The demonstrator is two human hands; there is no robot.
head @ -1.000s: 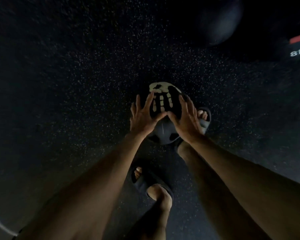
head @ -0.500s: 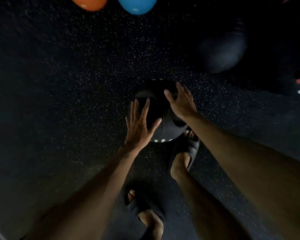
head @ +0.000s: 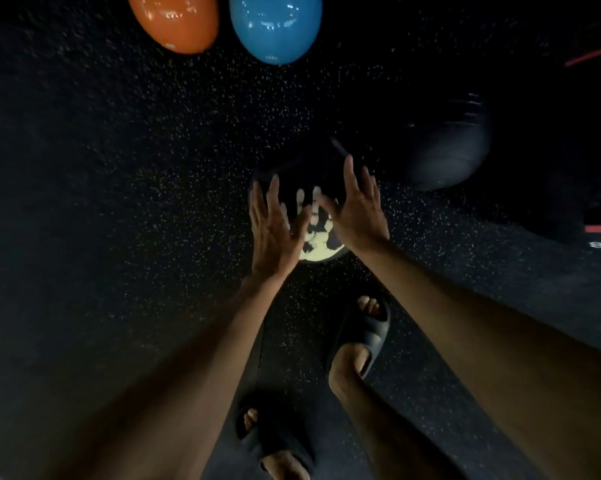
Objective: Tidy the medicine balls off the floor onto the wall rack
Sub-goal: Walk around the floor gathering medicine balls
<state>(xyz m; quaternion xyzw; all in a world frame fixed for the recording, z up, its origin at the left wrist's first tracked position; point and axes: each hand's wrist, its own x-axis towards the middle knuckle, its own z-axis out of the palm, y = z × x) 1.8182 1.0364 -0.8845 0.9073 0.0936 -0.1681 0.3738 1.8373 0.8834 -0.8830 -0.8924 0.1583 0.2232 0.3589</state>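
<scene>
A black medicine ball with a pale handprint patch [head: 312, 202] lies on the dark speckled floor [head: 119, 202] in front of my feet. My left hand [head: 273, 226] lies with straight fingers against the ball's left side. My right hand [head: 356, 209] lies with straight fingers against its right side. Further away lie an orange ball [head: 176, 22] and a blue ball [head: 274, 26]. A large dark ball [head: 444, 150] sits just right of the one between my hands.
A black ball or weight with a red stripe and an "8K" mark [head: 600, 233] lies at the right edge. My feet in dark slides stand behind the ball, the right one [head: 364, 334] ahead of the left one [head: 271, 441].
The ball has rolled away from my feet and turned, so its pale handprint patch faces me again. Both hands followed it forward. The orange and blue balls have come further into view.
</scene>
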